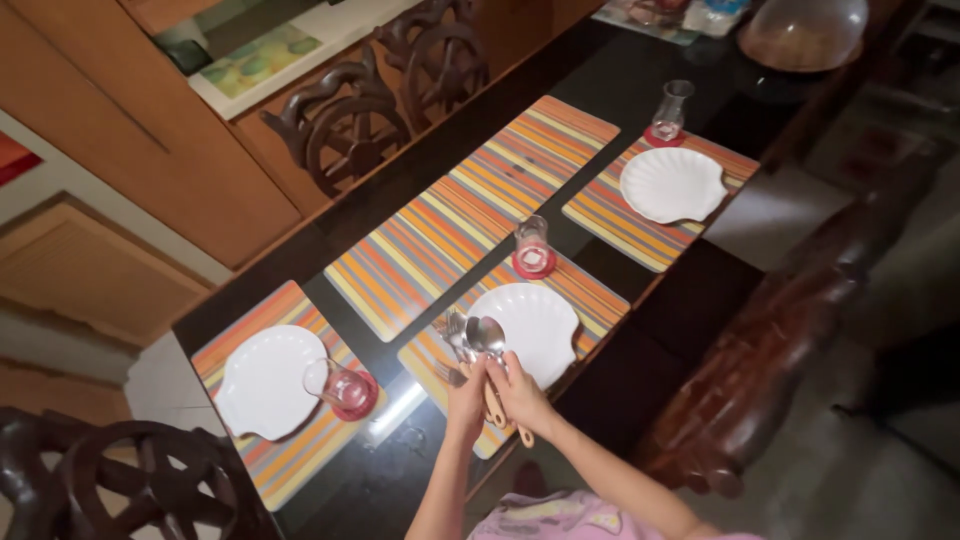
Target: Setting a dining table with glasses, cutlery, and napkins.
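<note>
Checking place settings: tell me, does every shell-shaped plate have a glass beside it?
Yes, each white shell-shaped plate has a glass on a red coaster beside it.

No packages, labels, signs or screens show anywhere here (only a set dining table).

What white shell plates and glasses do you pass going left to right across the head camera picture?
Left shell plate → tipped glass → middle glass → middle shell plate → far glass → far shell plate.

One head-worn camera looks steeply down from standing height onto the dark table.
</note>
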